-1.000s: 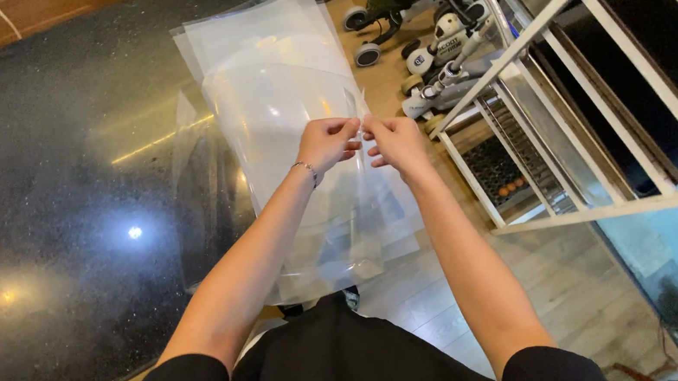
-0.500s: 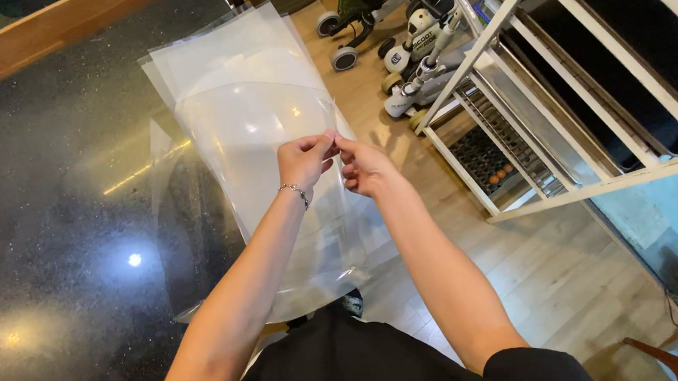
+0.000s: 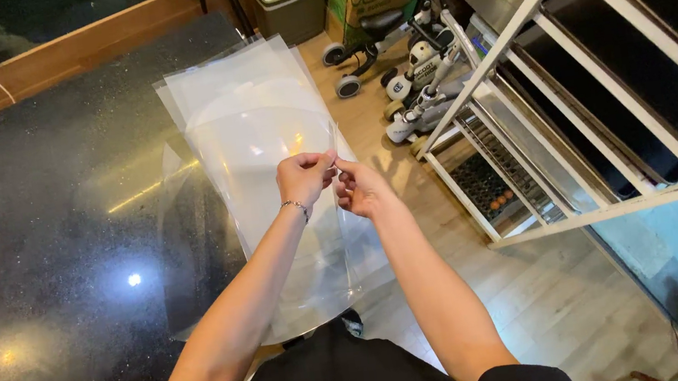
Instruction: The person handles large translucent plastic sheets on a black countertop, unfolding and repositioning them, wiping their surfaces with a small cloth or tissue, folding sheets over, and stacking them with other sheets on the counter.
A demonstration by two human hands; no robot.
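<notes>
The left hand (image 3: 305, 177) and right hand (image 3: 361, 189) meet at the frame's centre, fingertips pinched together on the edge of a clear plastic sheet (image 3: 262, 139). It lies atop a stack of similar sheets, overhanging the right edge of the black tabletop (image 3: 42, 256). Toy scooters (image 3: 416, 75) stand on the wooden floor (image 3: 545, 294) at upper right.
</notes>
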